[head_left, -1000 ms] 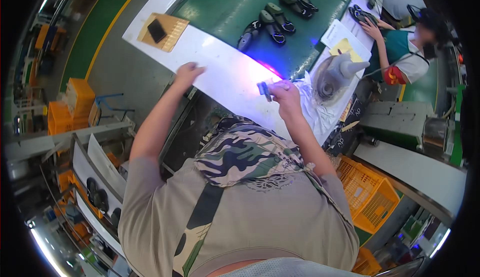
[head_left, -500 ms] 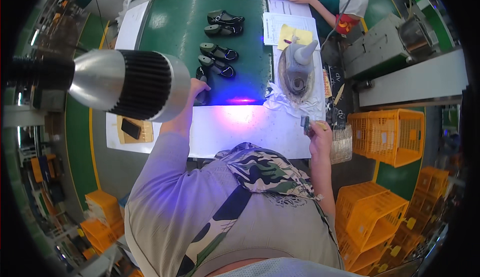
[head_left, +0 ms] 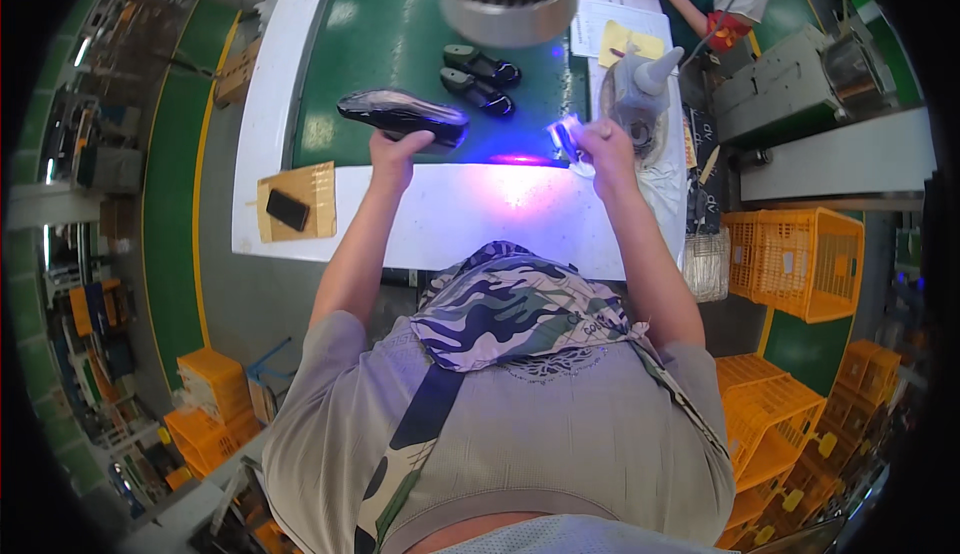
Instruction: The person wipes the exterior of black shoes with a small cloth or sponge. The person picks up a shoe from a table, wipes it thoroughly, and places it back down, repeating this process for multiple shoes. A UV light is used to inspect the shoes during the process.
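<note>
My left hand [head_left: 395, 149] grips a black shoe [head_left: 405, 117] from its near side, lifted over the green belt [head_left: 335, 64] and tipped sideways. On the right, my right hand [head_left: 610, 149] pinches a small flat-headed tool [head_left: 564, 138]; glare from the violet light blurs its head, so its kind is unclear. The two hands stay well apart. A pair of black strapped shoes [head_left: 480, 92] with green lasts inside lies on the belt between and beyond them. Violet light falls on the white table edge [head_left: 470, 209] nearest me.
A lamp-like metal cylinder [head_left: 508, 9] hangs over the belt. Beside my right hand, a spouted bottle [head_left: 640, 89] stands in a crusted tray near crumpled cloth. A phone [head_left: 288, 210] lies on cardboard at left. Orange crates [head_left: 795, 264] stand right; a co-worker [head_left: 700, 4] works at far right.
My left hand has picked the shoe up off the belt and brought it nearer. My right hand has moved forward and inward with the tool. The view has shifted.
</note>
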Tool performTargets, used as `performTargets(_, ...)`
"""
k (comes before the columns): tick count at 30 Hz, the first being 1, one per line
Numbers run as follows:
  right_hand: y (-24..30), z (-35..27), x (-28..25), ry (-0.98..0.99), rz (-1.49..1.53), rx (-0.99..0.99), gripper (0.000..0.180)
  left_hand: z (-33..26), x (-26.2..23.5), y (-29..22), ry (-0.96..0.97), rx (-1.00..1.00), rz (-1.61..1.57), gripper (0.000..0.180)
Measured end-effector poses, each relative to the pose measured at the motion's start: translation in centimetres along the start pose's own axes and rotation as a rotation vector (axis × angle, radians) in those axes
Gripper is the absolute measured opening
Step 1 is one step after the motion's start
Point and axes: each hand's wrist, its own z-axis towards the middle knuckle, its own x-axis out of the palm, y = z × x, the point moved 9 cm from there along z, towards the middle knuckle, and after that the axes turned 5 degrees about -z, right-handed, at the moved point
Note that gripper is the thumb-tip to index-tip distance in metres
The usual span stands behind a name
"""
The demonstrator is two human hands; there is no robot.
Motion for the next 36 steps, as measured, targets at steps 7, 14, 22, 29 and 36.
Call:
performTargets(7, 6.7, -0.8, 12.4, 0.466, 0.058, -0.256, 0.013, -7.9, 8.8, -8.5, 0.17, 0.571, 0.882, 0.055)
performTargets(14, 7.7, -3.9, 13.1, 0.566, 0.116, -0.046, 0.017, -11.0, 14.0, -10.7, 0.229, 0.69, 1.057, 0.057)
performTargets(22, 11.5, -5.3, 11.9, 0.755, 0.036, -0.142, 0.02, -12.0, 15.4, -8.2, 0.154, 0.335, 1.173, 0.058)
performTargets(29, 14.5, -6.2, 12.4, 0.868, -0.106, -0.394, 0.02, -13.5, 14.8, -5.5, 0.206, -0.14, 1.062, 0.053)
performTargets(36, 14.7, -10.1, 14.0, 0.99, -0.16, -0.708, 0.019, -16.7, 12.6, -3.3, 0.088, -0.375, 0.564, 0.056)
